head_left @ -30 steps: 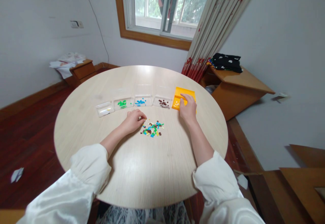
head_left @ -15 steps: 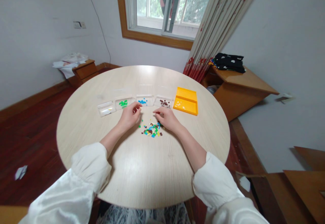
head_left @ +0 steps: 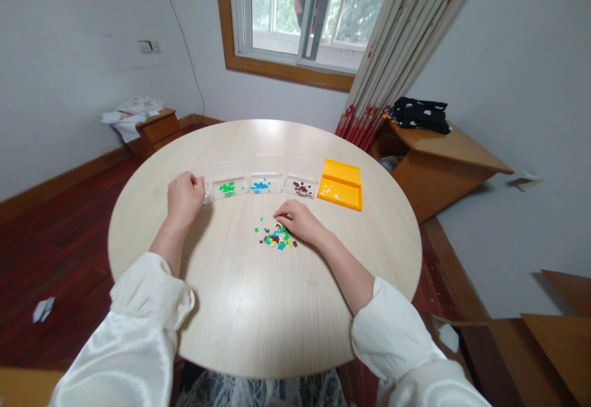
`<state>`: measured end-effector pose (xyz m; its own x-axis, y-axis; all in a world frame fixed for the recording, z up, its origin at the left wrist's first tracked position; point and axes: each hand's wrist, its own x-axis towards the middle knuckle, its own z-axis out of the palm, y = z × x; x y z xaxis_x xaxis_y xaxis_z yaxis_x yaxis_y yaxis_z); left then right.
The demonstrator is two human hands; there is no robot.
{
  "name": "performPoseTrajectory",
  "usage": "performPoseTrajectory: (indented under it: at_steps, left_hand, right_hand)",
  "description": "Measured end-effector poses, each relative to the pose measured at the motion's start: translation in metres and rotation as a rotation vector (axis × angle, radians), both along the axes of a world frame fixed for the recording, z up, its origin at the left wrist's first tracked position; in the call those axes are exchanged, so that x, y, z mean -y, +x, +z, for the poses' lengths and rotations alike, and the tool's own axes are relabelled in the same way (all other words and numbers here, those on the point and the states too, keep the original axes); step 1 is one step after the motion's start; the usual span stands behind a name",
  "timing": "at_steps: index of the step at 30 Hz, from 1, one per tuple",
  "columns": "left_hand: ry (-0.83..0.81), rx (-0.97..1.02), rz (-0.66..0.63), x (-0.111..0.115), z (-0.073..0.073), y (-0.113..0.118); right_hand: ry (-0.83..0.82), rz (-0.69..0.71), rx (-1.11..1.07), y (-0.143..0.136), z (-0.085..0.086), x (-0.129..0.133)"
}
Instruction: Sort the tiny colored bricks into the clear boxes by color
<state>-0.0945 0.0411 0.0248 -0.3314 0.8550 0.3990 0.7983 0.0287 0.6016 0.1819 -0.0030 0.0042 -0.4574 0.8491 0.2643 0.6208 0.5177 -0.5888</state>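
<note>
My left hand is above the leftmost clear box and covers most of it; its fingers are closed, and whatever they hold is too small to make out. At the upper edge of a loose pile of small coloured pieces, my right hand has its fingertips pressed together, their contents unclear. Beyond the hands stand clear boxes with green pieces, blue pieces and brown pieces. An open yellow case at the right end of the row has a few pale pieces inside.
The round wooden table carries everything. Behind it on the right, a tilted wooden cabinet bears dark folded cloth. Papers lie on a small wooden unit at the back left. A curtain hangs beside the window.
My left hand has moved left, from near the blue pieces' box to the leftmost box. My right hand has shifted slightly down toward the pile. The view has shifted a little.
</note>
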Motion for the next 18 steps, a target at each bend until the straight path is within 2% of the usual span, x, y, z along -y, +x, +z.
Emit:
performPoseTrajectory:
  at_steps: [6, 12, 15, 18]
  left_hand:
    - [-0.150, -0.153, 0.105, 0.001, 0.005, -0.005]
    - [-0.134, -0.147, 0.098, 0.002, 0.006, -0.004]
    - [-0.064, -0.128, 0.053, 0.002, 0.006, 0.001]
    - [0.049, -0.103, -0.110, 0.006, 0.007, 0.017]
  right_hand:
    - [0.014, -0.009, 0.025, 0.000, -0.002, -0.001]
    - [0.027, -0.042, 0.011, 0.000, -0.003, -0.001]
    - [0.043, -0.086, -0.010, -0.001, -0.001, -0.001]
    - [0.049, -0.148, -0.094, -0.003, 0.000, -0.001]
